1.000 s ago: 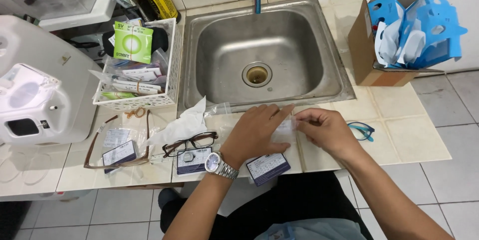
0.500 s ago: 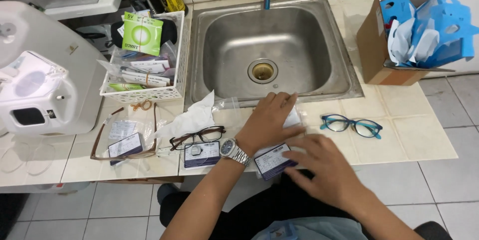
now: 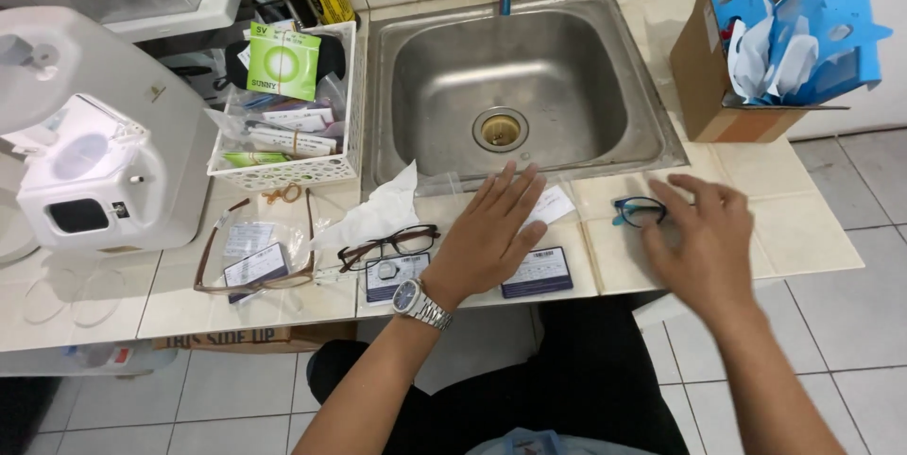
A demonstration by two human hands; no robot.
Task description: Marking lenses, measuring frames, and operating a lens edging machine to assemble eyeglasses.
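My left hand [image 3: 491, 233], with a steel watch on the wrist, lies flat with fingers spread on a clear plastic bag and a white slip [image 3: 551, 204] on the tiled counter in front of the sink [image 3: 510, 86]. A dark card [image 3: 537, 273] lies just right of that hand. My right hand [image 3: 704, 238] hovers open, fingers spread, over blue-framed glasses [image 3: 635, 211], partly covering them; whether it touches them I cannot tell. Dark brown glasses [image 3: 389, 243] rest left of my left hand, beside a crumpled white tissue [image 3: 373, 211].
A white basket [image 3: 283, 115] of packets stands left of the sink. A white machine [image 3: 94, 134] sits at far left. A cardboard box [image 3: 718, 77] with blue and white cloths stands at right. A clear bag with a card [image 3: 253, 261] lies at left.
My right hand has moved from the counter's front edge near the dark card out to the right, over the blue glasses. My left hand has stayed flat on the bag.
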